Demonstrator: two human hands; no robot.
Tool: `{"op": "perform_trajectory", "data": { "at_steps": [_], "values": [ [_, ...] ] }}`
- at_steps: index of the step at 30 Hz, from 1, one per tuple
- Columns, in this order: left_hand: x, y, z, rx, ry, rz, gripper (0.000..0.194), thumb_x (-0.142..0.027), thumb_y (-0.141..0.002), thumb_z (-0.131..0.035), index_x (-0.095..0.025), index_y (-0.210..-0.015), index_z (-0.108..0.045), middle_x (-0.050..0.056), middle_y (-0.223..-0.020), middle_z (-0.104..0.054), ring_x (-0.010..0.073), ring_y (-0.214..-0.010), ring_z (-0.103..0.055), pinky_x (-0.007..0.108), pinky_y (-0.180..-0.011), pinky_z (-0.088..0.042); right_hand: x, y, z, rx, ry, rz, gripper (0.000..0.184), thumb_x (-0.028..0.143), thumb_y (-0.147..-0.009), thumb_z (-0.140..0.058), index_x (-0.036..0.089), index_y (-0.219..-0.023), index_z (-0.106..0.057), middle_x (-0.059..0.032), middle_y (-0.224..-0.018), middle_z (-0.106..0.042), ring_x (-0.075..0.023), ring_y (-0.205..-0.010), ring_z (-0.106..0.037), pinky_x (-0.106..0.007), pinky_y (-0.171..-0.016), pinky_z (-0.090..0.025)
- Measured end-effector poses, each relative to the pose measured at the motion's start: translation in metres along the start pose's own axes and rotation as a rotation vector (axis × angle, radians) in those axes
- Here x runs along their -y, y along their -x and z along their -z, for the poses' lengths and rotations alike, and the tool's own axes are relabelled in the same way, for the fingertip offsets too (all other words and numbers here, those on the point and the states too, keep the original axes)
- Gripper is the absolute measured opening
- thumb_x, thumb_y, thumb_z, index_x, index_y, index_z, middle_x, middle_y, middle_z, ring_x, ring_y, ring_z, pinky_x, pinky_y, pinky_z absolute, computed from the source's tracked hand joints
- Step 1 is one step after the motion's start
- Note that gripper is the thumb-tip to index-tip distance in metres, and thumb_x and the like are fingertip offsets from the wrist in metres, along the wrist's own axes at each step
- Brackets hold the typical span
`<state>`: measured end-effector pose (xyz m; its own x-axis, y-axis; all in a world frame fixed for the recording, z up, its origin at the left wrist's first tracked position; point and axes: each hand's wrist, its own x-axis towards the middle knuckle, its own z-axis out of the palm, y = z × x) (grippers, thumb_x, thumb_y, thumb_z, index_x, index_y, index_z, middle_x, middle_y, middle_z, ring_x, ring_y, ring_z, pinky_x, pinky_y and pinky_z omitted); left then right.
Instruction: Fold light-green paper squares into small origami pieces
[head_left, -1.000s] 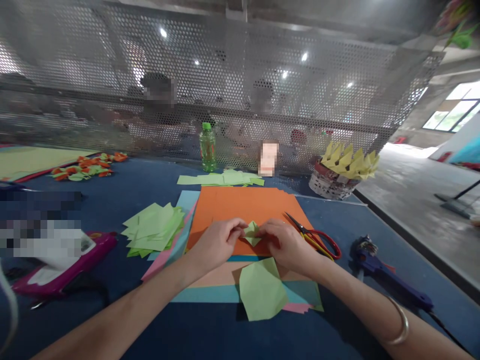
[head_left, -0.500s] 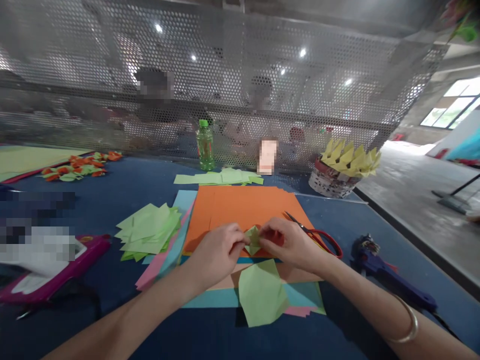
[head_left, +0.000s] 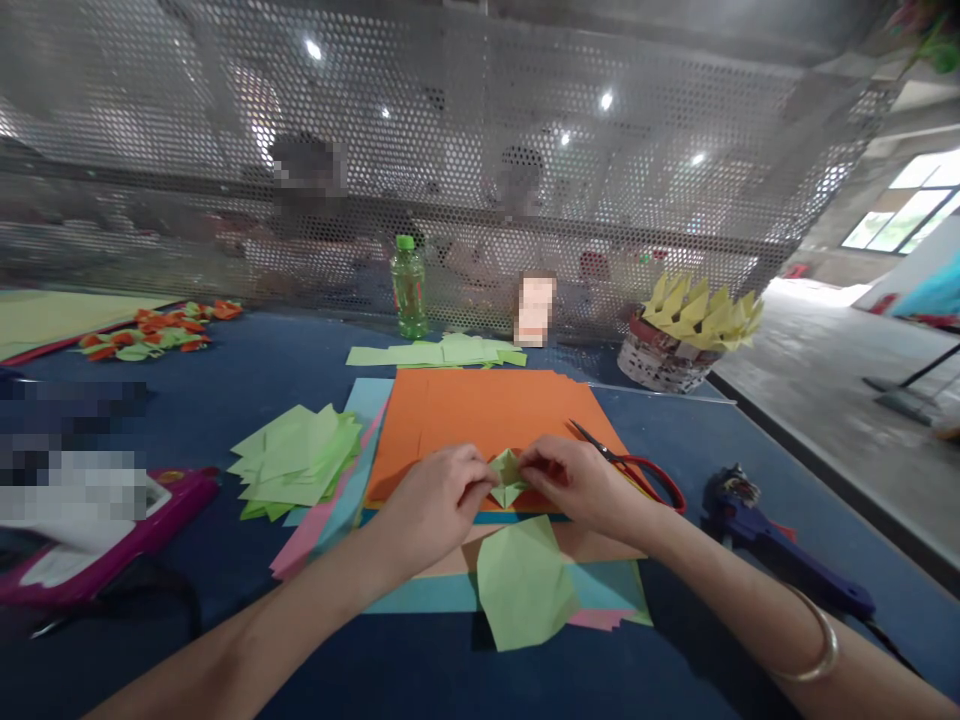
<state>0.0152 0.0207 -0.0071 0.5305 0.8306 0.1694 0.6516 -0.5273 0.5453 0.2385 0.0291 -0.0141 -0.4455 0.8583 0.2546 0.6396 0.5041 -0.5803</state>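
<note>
A small folded piece of light green paper is pinched from the left by my left hand and from the right by my right hand. Both hands rest low over the orange sheet that tops a stack of coloured paper. A larger flat green paper piece lies just in front of my hands on that stack. Red-handled scissors lie right of my right hand.
A pile of green paper squares lies to the left, more green sheets and a green bottle at the back. A basket of yellow folded pieces stands back right. A blue glue gun lies right, a magenta case left. Perforated metal screen behind; people beyond it.
Both hands have shifted slightly and worked the small green paper between the fingers; its shape looks more folded. Nothing else on the table has moved.
</note>
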Motion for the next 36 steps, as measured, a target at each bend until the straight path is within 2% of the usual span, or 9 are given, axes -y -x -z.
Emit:
{"op": "perform_trajectory", "data": {
  "at_steps": [4,7,14,20,24,28,31,33,36],
  "values": [
    [-0.001,0.0,0.0,-0.008,0.002,0.005,0.027,-0.018,-0.098,-0.046,-0.021,-0.093,-0.073,0.004,-0.092,-0.066,0.0192,-0.086,-0.064,0.029,-0.071,-0.048,-0.006,-0.001,-0.004,-0.087,-0.038,-0.001,0.013,0.015,-0.091,-0.058,0.021,-0.099,-0.067,-0.0032,-0.095,-0.074,-0.0149,-0.08,-0.067,-0.025,-0.069,-0.049],
    [-0.002,0.0,0.002,-0.033,0.002,0.013,0.026,-0.018,-0.099,-0.047,-0.021,-0.101,-0.072,0.004,-0.096,-0.066,0.0196,-0.087,-0.065,0.03,-0.072,-0.048,-0.004,-0.003,0.001,-0.113,-0.049,-0.003,0.01,0.017,-0.091,-0.059,0.02,-0.096,-0.067,-0.003,-0.093,-0.073,-0.0148,-0.081,-0.066,-0.025,-0.069,-0.049],
    [-0.008,0.003,0.014,-0.118,0.005,-0.013,0.021,-0.019,-0.099,-0.049,-0.021,-0.105,-0.069,0.004,-0.104,-0.067,0.0208,-0.096,-0.064,0.033,-0.08,-0.048,0.018,-0.001,0.028,-0.035,-0.022,-0.058,0.013,0.024,-0.094,-0.056,0.021,-0.094,-0.068,-0.0012,-0.09,-0.072,-0.0141,-0.076,-0.062,-0.025,-0.066,-0.045],
    [-0.008,0.002,0.015,-0.109,0.0,-0.004,0.02,-0.018,-0.099,-0.048,-0.02,-0.101,-0.067,0.004,-0.104,-0.067,0.0213,-0.096,-0.063,0.034,-0.081,-0.048,0.015,0.003,0.017,0.012,0.015,-0.087,0.013,0.013,-0.09,-0.056,0.019,-0.092,-0.068,-0.0022,-0.09,-0.072,-0.0143,-0.077,-0.063,-0.025,-0.067,-0.044],
    [-0.018,0.015,0.015,-0.038,0.073,-0.049,0.017,-0.017,-0.098,-0.051,-0.023,-0.102,-0.066,0.002,-0.107,-0.066,0.0197,-0.101,-0.062,0.033,-0.086,-0.048,0.019,0.014,0.019,0.056,0.0,-0.042,0.017,0.009,-0.088,-0.057,0.021,-0.095,-0.068,-0.0008,-0.092,-0.071,-0.0135,-0.079,-0.062,-0.024,-0.071,-0.045],
    [-0.027,0.041,0.016,-0.005,0.098,-0.196,0.022,-0.011,-0.097,-0.048,-0.024,-0.105,-0.064,0.002,-0.11,-0.064,0.0178,-0.104,-0.061,0.031,-0.09,-0.047,0.023,0.029,0.03,0.116,-0.085,0.035,0.028,0.0,-0.082,-0.053,0.021,-0.095,-0.065,-0.0005,-0.095,-0.068,-0.0134,-0.084,-0.061,-0.024,-0.075,-0.046],
    [-0.033,0.056,0.019,0.096,0.086,-0.288,0.027,-0.01,-0.095,-0.05,-0.027,-0.111,-0.064,0.002,-0.116,-0.065,0.0173,-0.106,-0.062,0.028,-0.09,-0.048,0.025,0.04,0.037,0.182,-0.18,0.081,0.037,-0.006,-0.076,-0.046,0.021,-0.094,-0.065,-0.0011,-0.095,-0.067,-0.014,-0.087,-0.062,-0.025,-0.078,-0.047],
    [-0.035,0.059,0.019,0.17,0.073,-0.317,0.029,-0.017,-0.092,-0.061,-0.029,-0.118,-0.062,0.001,-0.124,-0.064,0.0193,-0.112,-0.061,0.029,-0.094,-0.049,0.028,0.045,0.039,0.275,-0.241,0.133,0.035,-0.004,-0.079,-0.049,0.021,-0.097,-0.065,-0.002,-0.099,-0.067,-0.0152,-0.093,-0.063,-0.026,-0.083,-0.048],
    [-0.034,0.059,0.015,0.233,0.042,-0.321,0.055,-0.04,-0.078,-0.082,-0.028,-0.127,-0.059,0.003,-0.131,-0.063,0.0261,-0.118,-0.06,0.035,-0.099,-0.049,0.033,0.052,0.039,0.422,-0.226,0.189,0.035,0.012,-0.08,-0.071,0.023,-0.113,-0.065,-0.0032,-0.116,-0.067,-0.0188,-0.111,-0.06,-0.03,-0.098,-0.046]
  ]
}}
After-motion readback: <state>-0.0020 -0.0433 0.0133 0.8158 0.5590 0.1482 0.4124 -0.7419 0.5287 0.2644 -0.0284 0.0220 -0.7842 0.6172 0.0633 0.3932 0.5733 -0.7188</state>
